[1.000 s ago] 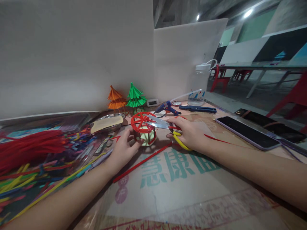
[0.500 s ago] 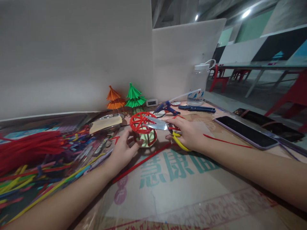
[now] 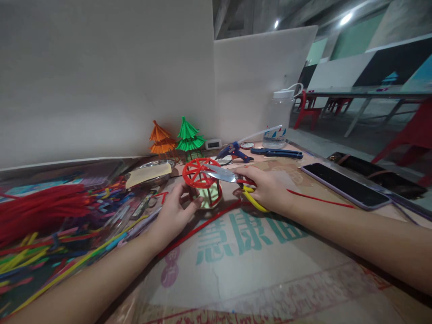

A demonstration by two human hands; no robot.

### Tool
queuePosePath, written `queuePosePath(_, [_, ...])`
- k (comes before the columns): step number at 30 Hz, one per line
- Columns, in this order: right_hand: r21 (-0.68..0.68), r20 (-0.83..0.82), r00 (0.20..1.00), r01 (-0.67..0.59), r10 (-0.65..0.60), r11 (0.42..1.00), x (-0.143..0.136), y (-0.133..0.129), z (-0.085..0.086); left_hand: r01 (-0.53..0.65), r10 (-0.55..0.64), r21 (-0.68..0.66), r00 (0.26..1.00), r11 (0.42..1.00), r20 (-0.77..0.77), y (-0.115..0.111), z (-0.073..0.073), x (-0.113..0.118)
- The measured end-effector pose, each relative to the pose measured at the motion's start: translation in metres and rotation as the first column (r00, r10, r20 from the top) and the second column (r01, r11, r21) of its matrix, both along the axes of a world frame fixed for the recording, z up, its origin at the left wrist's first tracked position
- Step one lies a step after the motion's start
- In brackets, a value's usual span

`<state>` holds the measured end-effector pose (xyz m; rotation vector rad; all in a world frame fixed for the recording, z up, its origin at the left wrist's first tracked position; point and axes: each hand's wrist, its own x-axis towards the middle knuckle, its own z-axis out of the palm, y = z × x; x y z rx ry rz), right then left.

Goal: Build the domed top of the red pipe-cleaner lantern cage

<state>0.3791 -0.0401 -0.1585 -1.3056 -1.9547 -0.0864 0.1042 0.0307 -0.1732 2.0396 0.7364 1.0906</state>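
My left hand (image 3: 178, 204) grips the lower left side of a small round frame (image 3: 199, 173) made of red pipe cleaners. Its top is a spoked wheel on thin posts above a pale base. In my right hand (image 3: 265, 186) is a pair of scissors (image 3: 221, 174) with yellow and red handles. The blades reach left over the wheel's right side, looking nearly together; whether they touch it I cannot tell. A long red pipe cleaner (image 3: 205, 225) lies on the table below both hands, and another red strip (image 3: 320, 198) shows beyond my right wrist.
Behind stand orange (image 3: 159, 138) and green (image 3: 189, 135) pagoda-like models, a glue gun (image 3: 234, 152) and a water bottle (image 3: 276, 119). Dark blue pliers-like tool (image 3: 276, 153) and a phone (image 3: 344, 186) lie right. Many coloured pipe cleaners (image 3: 40, 211) heap at left; a metal dish (image 3: 151, 173) sits nearby.
Almost nothing differs. The scissor blades appear slightly closer together over the wheel, and both hands stay in nearly the same place.
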Motion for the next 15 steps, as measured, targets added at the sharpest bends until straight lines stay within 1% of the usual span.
queuePosePath(5, [-0.020, -0.084, 0.996, -0.029, 0.028, 0.999, -0.0001, 0.0013, -0.0026, -0.006, 0.006, -0.021, 1.000, 1.000, -0.012, 0.0011, 0.0013, 0.0006])
queuePosePath(9, [-0.033, -0.182, 0.983, 0.009, -0.015, 0.999, -0.0003, 0.0039, -0.0010, -0.027, 0.027, 0.001, 0.999, 1.000, -0.019, 0.0035, 0.0003, -0.0007])
queuePosePath(12, [-0.061, -0.204, 0.978, 0.034, -0.045, 0.998, -0.0001, 0.0055, 0.0000, -0.021, 0.020, -0.007, 0.999, 1.000, -0.025, 0.0055, 0.0006, -0.0017])
queuePosePath(13, [-0.069, -0.203, 0.978, 0.033, -0.046, 0.997, -0.0001, 0.0058, 0.0001, -0.029, 0.029, 0.008, 0.999, 1.000, -0.046, 0.0063, 0.0011, -0.0019])
queuePosePath(15, [-0.076, -0.197, 0.980, 0.028, -0.042, 0.997, -0.0004, 0.0060, -0.0001, -0.070, 0.079, 0.079, 0.991, 0.994, -0.111, 0.0081, 0.0022, -0.0024])
